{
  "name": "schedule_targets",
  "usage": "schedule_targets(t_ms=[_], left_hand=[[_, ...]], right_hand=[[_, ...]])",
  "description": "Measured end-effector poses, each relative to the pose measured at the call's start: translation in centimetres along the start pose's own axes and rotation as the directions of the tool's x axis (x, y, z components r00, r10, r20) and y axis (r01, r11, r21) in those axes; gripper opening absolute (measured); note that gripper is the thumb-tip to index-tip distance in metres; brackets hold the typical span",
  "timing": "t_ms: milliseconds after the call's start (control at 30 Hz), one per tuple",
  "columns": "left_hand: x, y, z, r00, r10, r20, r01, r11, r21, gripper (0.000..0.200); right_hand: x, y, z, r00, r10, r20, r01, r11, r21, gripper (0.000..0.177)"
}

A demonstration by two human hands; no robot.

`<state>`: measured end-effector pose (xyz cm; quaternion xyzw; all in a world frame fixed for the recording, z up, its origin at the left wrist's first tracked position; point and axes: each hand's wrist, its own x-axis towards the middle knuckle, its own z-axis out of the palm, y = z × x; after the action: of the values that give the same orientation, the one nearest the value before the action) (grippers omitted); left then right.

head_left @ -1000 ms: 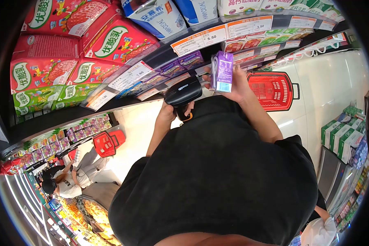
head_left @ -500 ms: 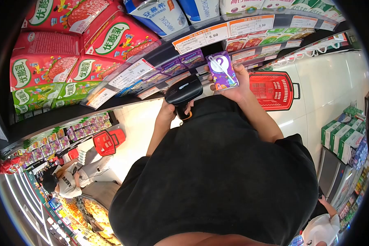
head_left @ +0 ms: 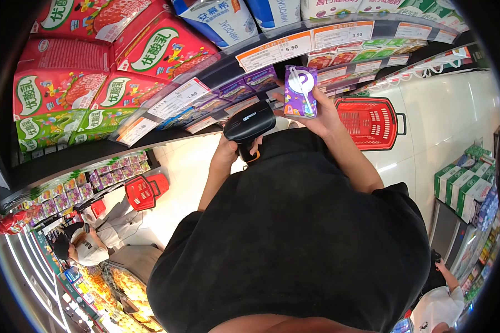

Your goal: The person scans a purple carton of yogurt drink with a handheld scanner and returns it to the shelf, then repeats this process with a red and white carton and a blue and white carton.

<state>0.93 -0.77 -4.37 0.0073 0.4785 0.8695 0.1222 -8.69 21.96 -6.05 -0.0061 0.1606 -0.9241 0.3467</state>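
Observation:
A black handheld scanner (head_left: 250,121) is gripped by its handle in my left hand (head_left: 224,153), its head in front of the shelf edge. My right hand (head_left: 323,115) holds a small purple carton (head_left: 300,92) upright, with a white straw or spoon shape on its face. The carton is to the right of the scanner and apart from it. Behind both, the shelf carries price labels (head_left: 273,51) and more purple boxes (head_left: 259,80) on a lower level.
Red strawberry drink packs (head_left: 166,49) and blue-white cartons (head_left: 219,22) fill the upper shelf. A red basket (head_left: 369,123) stands on the floor at right, another (head_left: 141,192) at left. People are at lower left (head_left: 89,244) and lower right (head_left: 439,305).
The purple carton has shifted slightly and turned more upright in my right hand. My left hand and the scanner have barely moved. The person at lower left has changed posture.

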Motion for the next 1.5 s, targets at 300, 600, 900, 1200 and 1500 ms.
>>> schedule_targets(t_ms=[300, 600, 900, 1200, 1500], left_hand=[[0.3, 0.5, 0.6, 0.999, 0.044, 0.007, -0.044, 0.999, -0.032, 0.112], [1.3, 4.4, 3.7, 0.969, 0.023, 0.245, -0.176, 0.762, 0.624, 0.106], [2.1, 2.6, 6.1, 0.922, -0.104, 0.372, -0.264, 0.534, 0.803, 0.096], [2.0, 2.8, 5.0, 0.915, -0.139, 0.379, -0.265, 0.501, 0.824, 0.094], [0.8, 2.9, 3.0, 0.986, -0.021, 0.163, -0.073, 0.832, 0.550, 0.105]], right_hand=[[0.0, -0.8, -4.2, 0.995, 0.100, 0.006, -0.100, 0.988, 0.120, 0.050], [1.1, 1.1, -2.1, 0.948, -0.071, -0.312, 0.021, 0.987, -0.160, 0.061], [0.6, 1.0, -2.0, 0.983, -0.084, -0.161, 0.024, 0.940, -0.341, 0.061], [1.3, 1.3, -1.7, 0.983, -0.153, -0.101, 0.083, 0.862, -0.501, 0.050], [1.0, 1.2, -1.1, 0.973, -0.148, -0.178, 0.071, 0.922, -0.381, 0.053]])
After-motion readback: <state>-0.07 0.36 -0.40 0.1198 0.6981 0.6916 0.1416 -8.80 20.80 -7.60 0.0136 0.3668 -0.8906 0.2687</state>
